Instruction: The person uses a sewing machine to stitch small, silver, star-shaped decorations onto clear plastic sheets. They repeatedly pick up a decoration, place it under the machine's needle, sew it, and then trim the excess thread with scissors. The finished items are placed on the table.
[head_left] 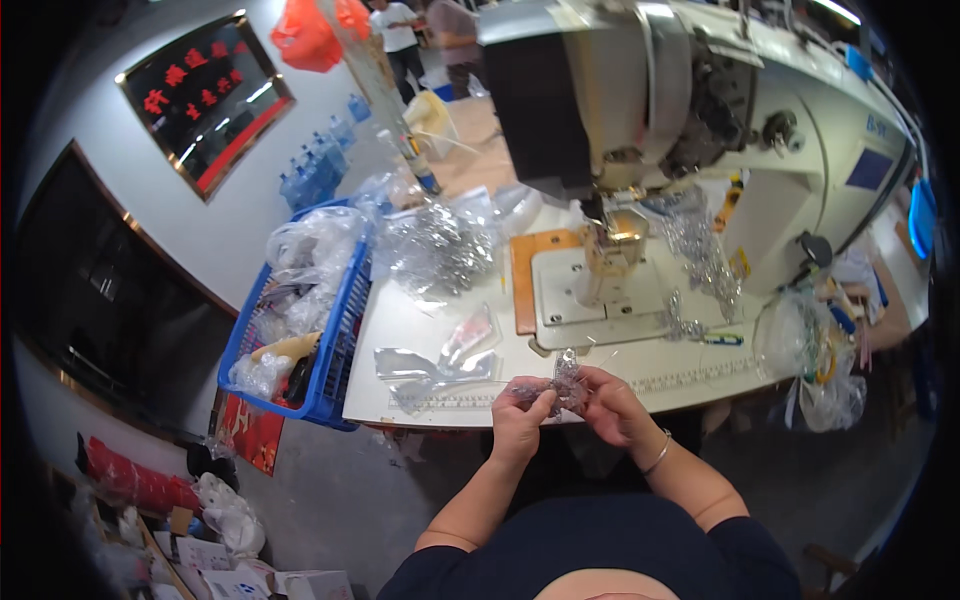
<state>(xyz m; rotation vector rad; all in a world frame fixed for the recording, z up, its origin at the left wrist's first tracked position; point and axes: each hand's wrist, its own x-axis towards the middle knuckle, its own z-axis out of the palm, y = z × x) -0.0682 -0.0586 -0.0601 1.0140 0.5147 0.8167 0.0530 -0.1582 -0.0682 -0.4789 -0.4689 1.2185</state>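
My left hand [519,415] and my right hand [617,410] are close together over the front edge of the white sewing table [640,400]. Between them they grip a small, shiny silver piece with a glittering surface [567,372]; its exact kind is unclear. The left thumb presses down on it, and the right fingers curl round its other side. Clear plastic film [440,368] lies on the table left of my hands. Behind my hands stands a large cream sewing machine [790,190], with a raised metal bed [612,255] under its head.
A blue plastic basket [340,375] full of plastic bags stands at the table's left. Bagged silver pieces [435,245] are heaped behind, and more silver pieces [700,235] lie right of the machine bed. A ruler strip [700,376] runs along the front. Two people stand far back.
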